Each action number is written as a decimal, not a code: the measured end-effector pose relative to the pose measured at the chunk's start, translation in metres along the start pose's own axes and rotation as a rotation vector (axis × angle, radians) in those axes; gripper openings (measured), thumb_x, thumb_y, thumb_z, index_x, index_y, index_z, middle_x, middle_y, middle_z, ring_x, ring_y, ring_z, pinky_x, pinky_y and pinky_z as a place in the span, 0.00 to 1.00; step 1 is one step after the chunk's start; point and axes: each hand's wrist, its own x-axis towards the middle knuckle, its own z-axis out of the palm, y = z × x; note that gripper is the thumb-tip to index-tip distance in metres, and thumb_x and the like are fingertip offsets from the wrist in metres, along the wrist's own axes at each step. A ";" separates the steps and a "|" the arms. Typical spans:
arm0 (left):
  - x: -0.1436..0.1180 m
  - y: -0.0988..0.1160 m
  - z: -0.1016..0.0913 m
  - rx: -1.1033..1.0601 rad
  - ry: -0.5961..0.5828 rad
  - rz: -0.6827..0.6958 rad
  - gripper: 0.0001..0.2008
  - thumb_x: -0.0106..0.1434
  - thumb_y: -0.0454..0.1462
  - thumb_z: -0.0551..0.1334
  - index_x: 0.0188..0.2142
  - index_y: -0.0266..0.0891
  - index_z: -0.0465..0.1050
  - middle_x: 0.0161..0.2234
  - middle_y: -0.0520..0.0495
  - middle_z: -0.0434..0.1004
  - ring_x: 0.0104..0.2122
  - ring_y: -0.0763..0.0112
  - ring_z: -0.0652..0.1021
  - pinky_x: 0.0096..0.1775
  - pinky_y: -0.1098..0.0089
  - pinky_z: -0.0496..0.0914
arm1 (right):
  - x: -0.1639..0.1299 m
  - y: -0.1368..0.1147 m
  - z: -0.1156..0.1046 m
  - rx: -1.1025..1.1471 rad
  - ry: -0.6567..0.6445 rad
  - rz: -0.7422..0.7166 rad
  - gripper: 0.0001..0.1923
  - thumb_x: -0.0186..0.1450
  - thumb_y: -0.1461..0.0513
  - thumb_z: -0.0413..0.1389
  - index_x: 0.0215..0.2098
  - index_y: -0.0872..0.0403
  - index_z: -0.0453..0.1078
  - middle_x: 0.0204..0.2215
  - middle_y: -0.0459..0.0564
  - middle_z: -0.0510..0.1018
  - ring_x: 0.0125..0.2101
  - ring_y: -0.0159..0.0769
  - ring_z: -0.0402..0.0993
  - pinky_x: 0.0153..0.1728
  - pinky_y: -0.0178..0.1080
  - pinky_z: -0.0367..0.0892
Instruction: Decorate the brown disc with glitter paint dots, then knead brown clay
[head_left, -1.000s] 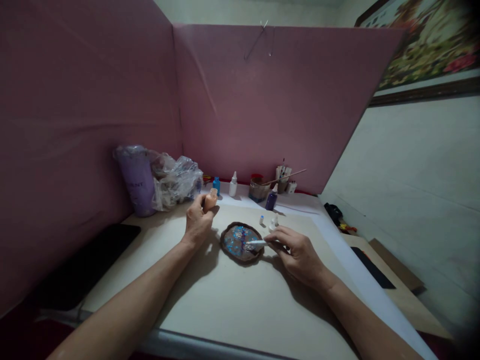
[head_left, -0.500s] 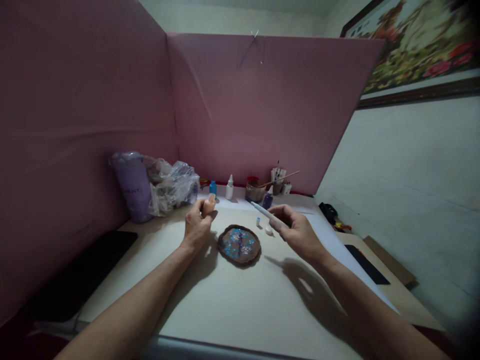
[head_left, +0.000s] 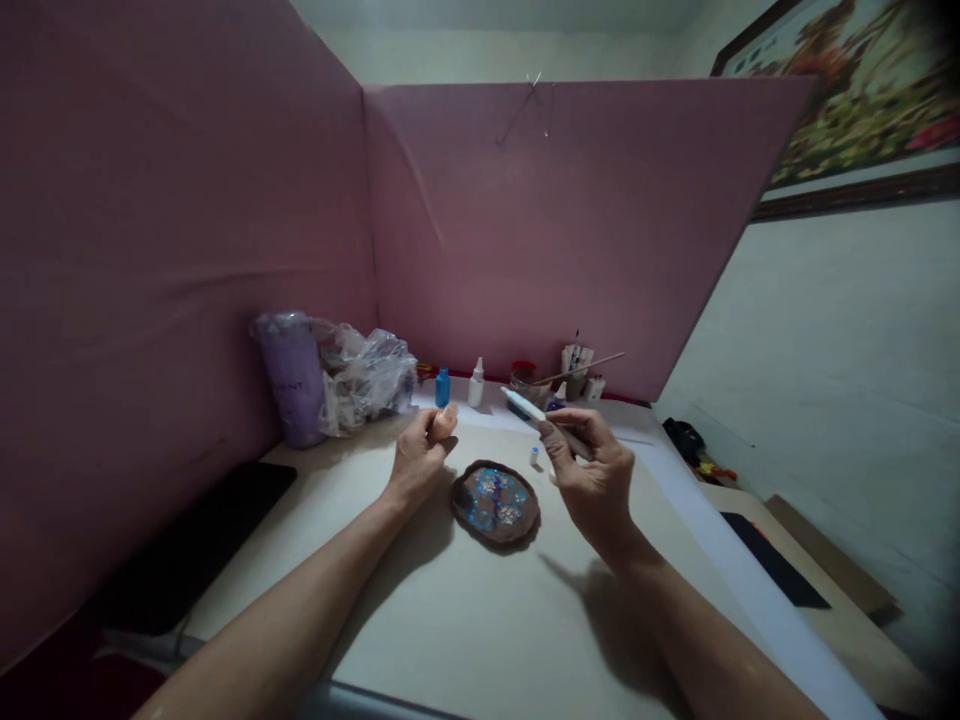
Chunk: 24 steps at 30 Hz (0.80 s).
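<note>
Pink partition boards behind a pale bench (head_left: 465,610), left hand (head_left: 417,462) closed around an orange bottle (head_left: 444,421), right hand (head_left: 592,476) gripping a white pen-like applicator (head_left: 525,406), painted brown dish (head_left: 496,503) lying between the hands.

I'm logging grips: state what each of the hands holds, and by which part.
The left hand grips a small orange bottle around its body. The right hand holds a white pen-like applicator by its rear shaft, tip pointing up-left.
</note>
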 end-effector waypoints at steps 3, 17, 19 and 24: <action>0.002 -0.004 0.000 -0.002 0.012 -0.041 0.09 0.53 0.35 0.61 0.36 0.40 0.69 0.31 0.53 0.72 0.32 0.71 0.72 0.37 0.71 0.65 | 0.006 0.009 -0.005 0.013 0.122 0.046 0.11 0.64 0.56 0.56 0.42 0.52 0.68 0.31 0.48 0.74 0.26 0.32 0.69 0.28 0.34 0.66; 0.010 -0.024 0.000 -0.254 0.086 -0.264 0.14 0.47 0.39 0.65 0.33 0.38 0.66 0.29 0.52 0.69 0.27 0.74 0.71 0.25 0.73 0.72 | 0.039 0.066 -0.025 -0.210 0.065 0.227 0.16 0.65 0.51 0.49 0.34 0.55 0.68 0.25 0.48 0.72 0.27 0.36 0.65 0.30 0.37 0.60; 0.010 -0.022 -0.001 -0.238 0.103 -0.259 0.14 0.46 0.38 0.65 0.33 0.38 0.67 0.29 0.51 0.70 0.27 0.74 0.71 0.24 0.74 0.72 | 0.039 0.073 -0.026 -0.313 -0.051 0.211 0.15 0.64 0.52 0.49 0.30 0.54 0.68 0.23 0.47 0.71 0.25 0.35 0.64 0.28 0.35 0.58; 0.011 -0.020 -0.002 -0.229 0.095 -0.281 0.14 0.48 0.39 0.64 0.35 0.38 0.67 0.31 0.51 0.70 0.26 0.75 0.71 0.23 0.73 0.72 | 0.037 0.081 -0.030 -0.606 -0.277 0.094 0.08 0.59 0.60 0.52 0.25 0.53 0.70 0.27 0.48 0.74 0.26 0.34 0.66 0.25 0.34 0.53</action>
